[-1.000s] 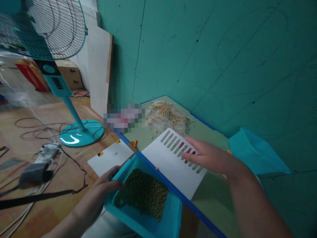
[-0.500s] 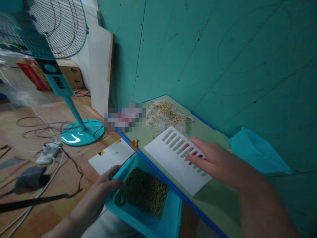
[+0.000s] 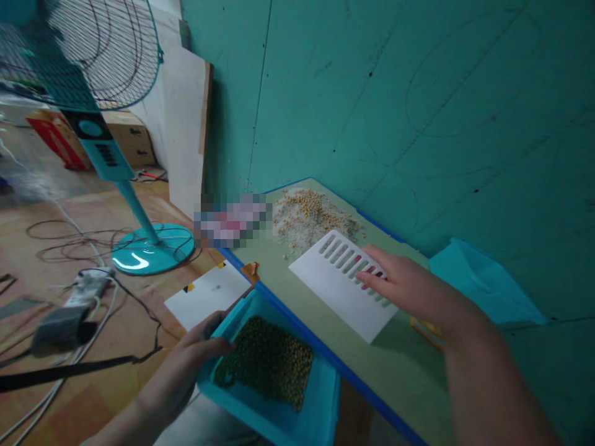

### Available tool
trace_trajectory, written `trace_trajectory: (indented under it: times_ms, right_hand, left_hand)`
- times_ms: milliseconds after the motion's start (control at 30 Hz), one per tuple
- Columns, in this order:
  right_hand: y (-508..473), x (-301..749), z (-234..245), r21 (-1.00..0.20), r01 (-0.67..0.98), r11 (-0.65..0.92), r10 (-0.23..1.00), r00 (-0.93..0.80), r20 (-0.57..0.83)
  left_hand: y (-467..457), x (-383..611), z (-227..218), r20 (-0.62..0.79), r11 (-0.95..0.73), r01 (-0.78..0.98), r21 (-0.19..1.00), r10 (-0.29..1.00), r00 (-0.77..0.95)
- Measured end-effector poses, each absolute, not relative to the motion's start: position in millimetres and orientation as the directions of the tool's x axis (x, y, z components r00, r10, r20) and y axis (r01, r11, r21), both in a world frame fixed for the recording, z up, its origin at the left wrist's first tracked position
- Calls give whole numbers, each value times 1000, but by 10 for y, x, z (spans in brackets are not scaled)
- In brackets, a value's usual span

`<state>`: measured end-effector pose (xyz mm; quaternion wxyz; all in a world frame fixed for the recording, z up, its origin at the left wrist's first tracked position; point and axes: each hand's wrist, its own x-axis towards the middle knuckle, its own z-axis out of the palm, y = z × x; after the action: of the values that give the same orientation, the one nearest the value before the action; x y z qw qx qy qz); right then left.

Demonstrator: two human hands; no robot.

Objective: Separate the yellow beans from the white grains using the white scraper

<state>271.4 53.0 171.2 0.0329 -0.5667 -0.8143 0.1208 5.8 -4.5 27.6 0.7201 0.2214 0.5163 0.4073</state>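
Observation:
My right hand (image 3: 388, 275) is closed on the slotted end of a flat white plastic scraper (image 3: 341, 303); the fingers grip through and over its slots. The scraper is over the green tabletop (image 3: 302, 297), its long plain edge facing the near side. My left hand (image 3: 207, 337) grips the far left rim of a turquoise plastic tray (image 3: 320, 424), just below the table's blue edge. Inside the tray lie small dark green beans (image 3: 255, 347) and paler yellowish beans (image 3: 297, 365). Beyond the scraper, a heap of yellow soybeans and whitish grains (image 3: 311, 214) is spread on the table.
A turquoise bag or sheet (image 3: 478, 282) rests against the green wall (image 3: 372, 111) at right. To the left stand a turquoise fan (image 3: 106, 155), cables and a power strip (image 3: 90, 288). A white sheet (image 3: 204, 294) lies left of the table; a blurred packet (image 3: 232, 222) sits at its corner.
My right hand has moved the scraper slightly right and away from the tray's side, uncovering more of the tabletop. My left hand and the tray stay nearly in place.

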Motion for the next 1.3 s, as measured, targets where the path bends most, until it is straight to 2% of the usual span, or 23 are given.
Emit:
trace_trajectory:
  times_ms: [233,367,467,700,867,1067,1200,1300]
  right_hand:
    - [583,2713,1645,-132,935,329,944,-321,81]
    - [623,2738,1604,-43,951,305,944,-297,146]
    - [626,2745,1604,-21,956,293,942,-285,179]
    - [534,2646,1639,-64,932,358,924,-343,169]
    - [553,2609,1598,2,942,335,935,-333,123]
    - [615,2673,1579,60,963,261,949,-268,168]
    - [621,2680,1594,50,961,273,935,-277,222]
    - [610,2627,1580,93,958,270,922,-285,261]
  left_hand:
    - [-45,53,287,-571,576,-364,732,810,134]
    - [-43,49,263,-559,573,-364,734,815,154]
    - [-45,61,287,-554,572,-359,738,816,161]
    - [-56,93,360,-568,575,-342,743,812,131]
    - [-58,85,338,-602,593,-341,729,793,93]
    - [-54,91,313,-568,569,-352,743,814,116]
    - [-52,93,301,-571,566,-356,744,815,100]
    - [-54,88,295,-593,585,-356,729,799,97]
